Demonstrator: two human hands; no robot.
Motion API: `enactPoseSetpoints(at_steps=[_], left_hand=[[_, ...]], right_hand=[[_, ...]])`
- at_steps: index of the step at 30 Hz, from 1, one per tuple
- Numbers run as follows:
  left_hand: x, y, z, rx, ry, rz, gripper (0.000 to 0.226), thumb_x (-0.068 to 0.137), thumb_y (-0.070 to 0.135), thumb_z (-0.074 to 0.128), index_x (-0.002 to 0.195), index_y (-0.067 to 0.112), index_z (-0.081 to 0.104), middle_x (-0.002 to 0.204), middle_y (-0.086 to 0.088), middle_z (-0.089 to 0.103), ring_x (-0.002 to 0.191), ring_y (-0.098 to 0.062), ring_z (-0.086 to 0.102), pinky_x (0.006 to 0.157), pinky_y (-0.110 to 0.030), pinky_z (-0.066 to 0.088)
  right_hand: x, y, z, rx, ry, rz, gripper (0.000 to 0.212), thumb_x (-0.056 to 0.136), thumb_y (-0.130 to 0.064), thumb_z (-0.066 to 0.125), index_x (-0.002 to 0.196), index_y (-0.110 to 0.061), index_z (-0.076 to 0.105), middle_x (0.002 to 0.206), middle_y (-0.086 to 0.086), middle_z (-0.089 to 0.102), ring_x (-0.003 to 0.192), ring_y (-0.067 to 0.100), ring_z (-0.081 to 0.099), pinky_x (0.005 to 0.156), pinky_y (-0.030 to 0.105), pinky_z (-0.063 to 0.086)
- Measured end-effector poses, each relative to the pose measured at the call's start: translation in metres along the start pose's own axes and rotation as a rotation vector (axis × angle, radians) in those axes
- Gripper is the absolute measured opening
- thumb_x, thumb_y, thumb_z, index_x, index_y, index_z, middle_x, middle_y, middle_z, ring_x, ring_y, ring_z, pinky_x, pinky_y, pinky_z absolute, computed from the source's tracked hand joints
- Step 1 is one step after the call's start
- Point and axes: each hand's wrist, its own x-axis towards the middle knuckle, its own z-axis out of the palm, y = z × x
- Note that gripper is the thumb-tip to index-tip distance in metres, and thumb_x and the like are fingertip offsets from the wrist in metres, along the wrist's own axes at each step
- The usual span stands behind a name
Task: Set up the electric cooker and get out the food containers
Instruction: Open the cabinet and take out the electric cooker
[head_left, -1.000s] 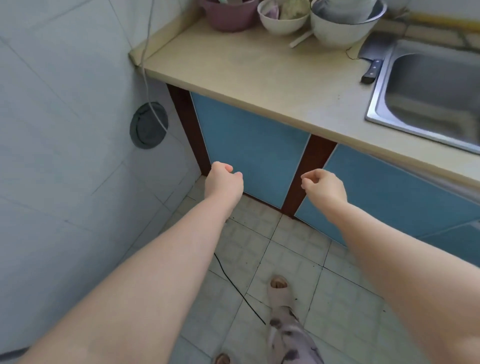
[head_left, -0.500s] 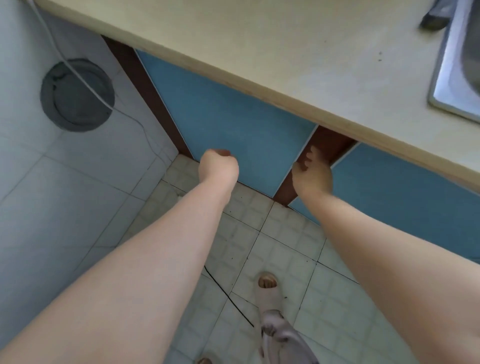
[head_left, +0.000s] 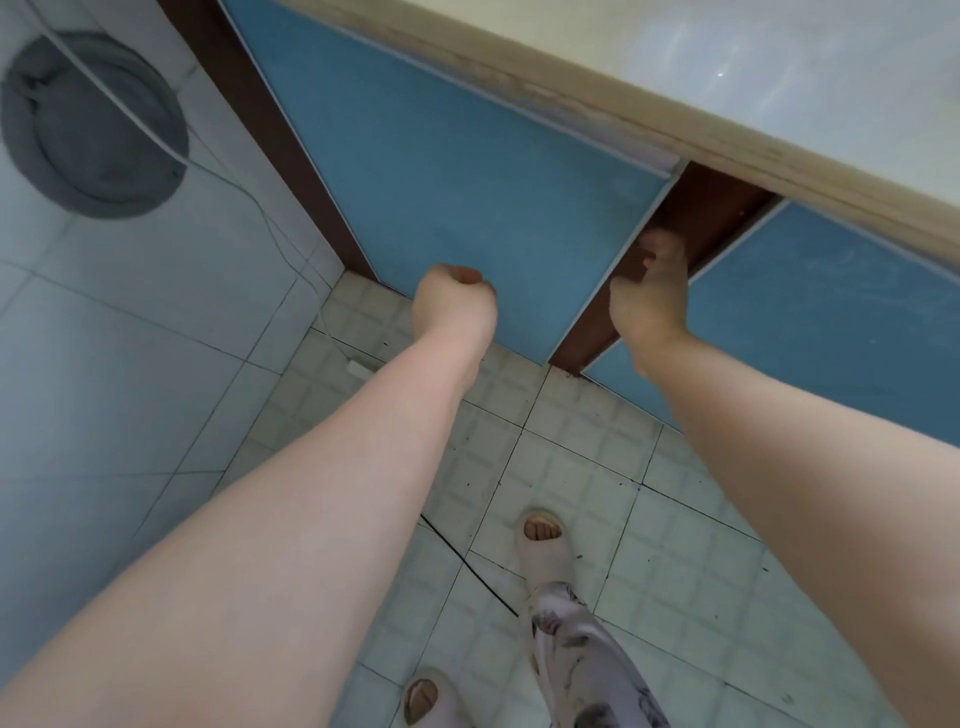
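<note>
Fingers (head_left: 652, 244) of right hand (head_left: 647, 299) hook blue cabinet door (head_left: 467, 208) edge.

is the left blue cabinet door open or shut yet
Shut, or barely cracked. The left blue cabinet door lies flat under the countertop and no interior shows. The right hand fingers hook its right edge.

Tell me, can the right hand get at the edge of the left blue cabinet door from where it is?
Probably yes: the right hand already has its fingers at the free edge of the left blue cabinet door, and nothing stands between them.
</note>
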Motion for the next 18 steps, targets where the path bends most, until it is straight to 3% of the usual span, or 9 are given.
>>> enactPoseSetpoints(at_steps=[2,4,7,12,14,16,18], left_hand=[[-0.012,0.004,-0.006,-0.004,-0.002,0.009,0.017,0.087,0.011,0.056,0.103,0.018,0.058,0.113,-0.009,0.067,0.103,-0.029,0.065,0.083,-0.038,0.053],[-0.025,0.009,-0.015,-0.018,0.006,0.038,0.004,0.091,0.018,0.053,0.092,0.019,0.056,0.109,-0.008,0.068,0.094,-0.026,0.064,0.075,-0.035,0.05],[-0.045,0.017,-0.034,-0.026,0.034,0.08,0.019,0.095,0.034,0.048,0.078,0.026,0.047,0.098,-0.003,0.069,0.089,-0.022,0.063,0.072,-0.03,0.046],[-0.079,0.028,-0.067,-0.017,-0.022,0.096,0.038,0.094,0.057,0.04,0.081,0.022,0.049,0.092,0.002,0.06,0.081,-0.017,0.056,0.078,-0.035,0.048],[-0.087,0.03,-0.077,0.008,-0.062,0.103,0.045,0.088,0.064,0.044,0.089,0.02,0.055,0.094,0.002,0.059,0.082,-0.016,0.056,0.077,-0.034,0.048],[-0.097,0.03,-0.088,0.065,-0.094,0.1,0.066,0.076,0.071,0.05,0.111,0.016,0.059,0.106,0.0,0.063,0.09,-0.017,0.059,0.078,-0.034,0.048],[-0.104,0.027,-0.096,0.139,-0.097,0.077,0.075,0.07,0.069,0.057,0.122,0.015,0.053,0.114,-0.001,0.062,0.099,-0.02,0.06,0.082,-0.038,0.051]], right_hand=[[-0.015,0.0,0.0,0.023,-0.072,0.04,0.049,0.086,0.001,0.047,0.133,-0.012,0.038,0.128,-0.002,0.05,0.118,0.015,0.049,0.103,0.03,0.042],[-0.036,0.001,0.002,0.044,-0.103,0.036,0.045,0.087,-0.001,0.046,0.131,-0.009,0.038,0.127,0.002,0.055,0.119,0.016,0.053,0.107,0.035,0.042],[-0.08,0.002,0.004,0.003,-0.155,0.001,0.048,0.088,-0.001,0.045,0.133,-0.01,0.036,0.126,-0.001,0.057,0.112,0.013,0.056,0.103,0.036,0.044],[-0.148,0.001,0.012,-0.055,-0.305,-0.04,0.049,0.086,-0.001,0.045,0.131,-0.019,0.04,0.125,-0.005,0.059,0.112,0.019,0.059,0.096,0.04,0.047],[-0.165,-0.003,0.016,-0.055,-0.354,-0.032,0.047,0.086,0.0,0.042,0.13,-0.016,0.041,0.127,-0.001,0.058,0.116,0.02,0.058,0.094,0.033,0.046],[-0.179,-0.009,0.016,-0.11,-0.404,-0.046,0.047,0.087,0.001,0.04,0.131,-0.013,0.041,0.132,0.002,0.057,0.119,0.021,0.056,0.088,0.027,0.043],[-0.189,-0.014,0.016,-0.207,-0.462,-0.073,0.047,0.088,0.002,0.04,0.132,-0.014,0.041,0.133,0.002,0.057,0.112,0.027,0.058,0.08,0.029,0.045]])
